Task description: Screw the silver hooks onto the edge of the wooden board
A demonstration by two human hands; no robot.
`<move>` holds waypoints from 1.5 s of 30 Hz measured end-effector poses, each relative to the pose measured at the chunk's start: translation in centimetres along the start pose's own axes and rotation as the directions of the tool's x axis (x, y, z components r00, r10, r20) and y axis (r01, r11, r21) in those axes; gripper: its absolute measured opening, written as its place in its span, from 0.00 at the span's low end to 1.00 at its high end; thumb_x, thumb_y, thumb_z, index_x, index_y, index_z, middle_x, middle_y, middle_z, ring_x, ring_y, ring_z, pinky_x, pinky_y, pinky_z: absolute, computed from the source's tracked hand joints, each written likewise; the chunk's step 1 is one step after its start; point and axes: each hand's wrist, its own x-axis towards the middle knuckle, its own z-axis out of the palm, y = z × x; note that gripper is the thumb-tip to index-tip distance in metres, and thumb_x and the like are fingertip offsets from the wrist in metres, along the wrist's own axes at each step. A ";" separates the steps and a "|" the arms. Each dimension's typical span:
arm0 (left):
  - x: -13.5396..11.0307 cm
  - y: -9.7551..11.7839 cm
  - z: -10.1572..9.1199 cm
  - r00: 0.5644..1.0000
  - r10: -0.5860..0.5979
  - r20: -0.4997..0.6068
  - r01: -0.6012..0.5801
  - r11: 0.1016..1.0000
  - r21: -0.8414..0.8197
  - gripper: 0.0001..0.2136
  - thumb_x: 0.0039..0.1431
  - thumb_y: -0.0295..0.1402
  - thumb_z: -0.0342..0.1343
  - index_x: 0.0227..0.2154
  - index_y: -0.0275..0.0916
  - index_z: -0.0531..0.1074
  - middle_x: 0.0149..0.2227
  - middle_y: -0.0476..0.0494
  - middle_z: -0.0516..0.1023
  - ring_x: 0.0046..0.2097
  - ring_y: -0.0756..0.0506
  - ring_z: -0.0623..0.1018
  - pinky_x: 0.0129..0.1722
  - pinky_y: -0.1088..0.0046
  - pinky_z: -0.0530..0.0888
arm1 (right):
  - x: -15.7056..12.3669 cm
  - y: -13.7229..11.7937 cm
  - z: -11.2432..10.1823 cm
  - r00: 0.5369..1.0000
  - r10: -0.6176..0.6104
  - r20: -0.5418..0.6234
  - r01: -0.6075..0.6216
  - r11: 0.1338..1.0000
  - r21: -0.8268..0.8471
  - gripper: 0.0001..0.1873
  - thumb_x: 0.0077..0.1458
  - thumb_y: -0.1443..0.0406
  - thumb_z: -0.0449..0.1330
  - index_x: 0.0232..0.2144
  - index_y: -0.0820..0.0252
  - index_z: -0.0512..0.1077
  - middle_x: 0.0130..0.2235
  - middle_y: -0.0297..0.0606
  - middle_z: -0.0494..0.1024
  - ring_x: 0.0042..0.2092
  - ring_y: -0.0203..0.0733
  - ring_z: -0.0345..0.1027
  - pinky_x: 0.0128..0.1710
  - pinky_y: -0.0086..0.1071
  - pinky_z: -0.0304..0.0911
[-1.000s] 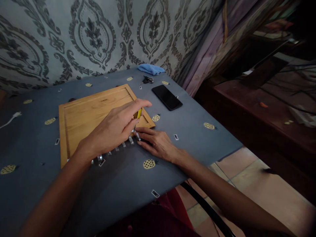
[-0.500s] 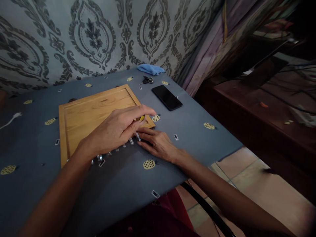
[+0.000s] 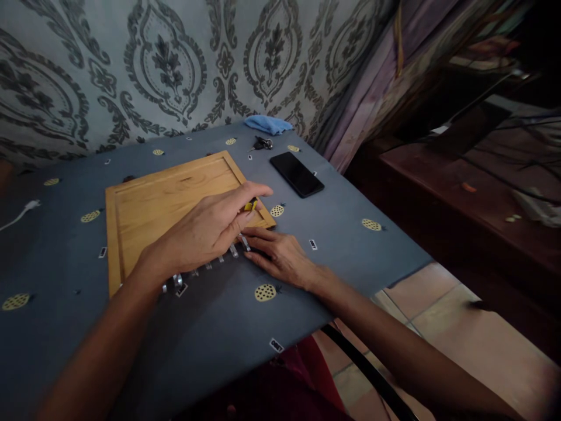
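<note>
My left hand (image 3: 205,231) hovers over the near right corner of a wooden board (image 3: 153,204), its fingers pinched on a small tool with a yellow handle (image 3: 251,204). My right hand (image 3: 280,254) lies flat on the blue cloth just below that corner, fingers stretched out against the end of a row of small silver metal pieces (image 3: 205,266). The row runs along the board's front edge, and my left hand hides part of it. The tool's tip is out of sight behind my fingers.
A black phone (image 3: 297,173) lies right of the board. Keys (image 3: 262,142) and a folded blue cloth (image 3: 268,123) sit at the back by the patterned curtain. A white cable end (image 3: 21,211) lies far left. The table edge drops to a tiled floor at right.
My left hand dipped with the yellow tool toward the board's corner, then rose a little. My right hand has stayed flat in place.
</note>
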 end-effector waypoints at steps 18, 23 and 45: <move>0.3 -0.4 0.6 0.971 -0.005 -0.239 0.049 0.983 0.179 0.15 0.65 0.23 0.53 0.53 0.39 0.71 0.49 0.43 0.80 0.49 0.45 0.81 0.49 0.67 0.78 | -0.1 0.0 0.0 1.000 -0.003 -0.009 0.003 1.000 0.022 0.19 0.71 0.61 0.53 0.57 0.60 0.75 0.61 0.47 0.76 0.58 0.49 0.76 0.55 0.45 0.75; 0.4 -0.3 1.0 0.967 -0.010 -0.255 0.059 0.981 0.183 0.12 0.66 0.25 0.56 0.50 0.38 0.72 0.46 0.42 0.80 0.47 0.45 0.81 0.47 0.68 0.78 | -0.1 -0.1 -0.1 1.000 -0.002 -0.007 0.002 1.000 0.022 0.18 0.71 0.61 0.53 0.56 0.61 0.75 0.61 0.48 0.77 0.57 0.49 0.76 0.54 0.44 0.75; 0.2 -0.1 0.0 0.965 -0.051 -0.258 0.104 0.975 0.195 0.15 0.64 0.23 0.54 0.52 0.39 0.71 0.50 0.42 0.81 0.42 0.47 0.82 0.46 0.68 0.78 | -0.1 0.1 0.2 1.000 -0.002 0.000 0.002 0.999 0.035 0.20 0.71 0.61 0.53 0.60 0.59 0.73 0.63 0.48 0.74 0.59 0.50 0.75 0.56 0.47 0.75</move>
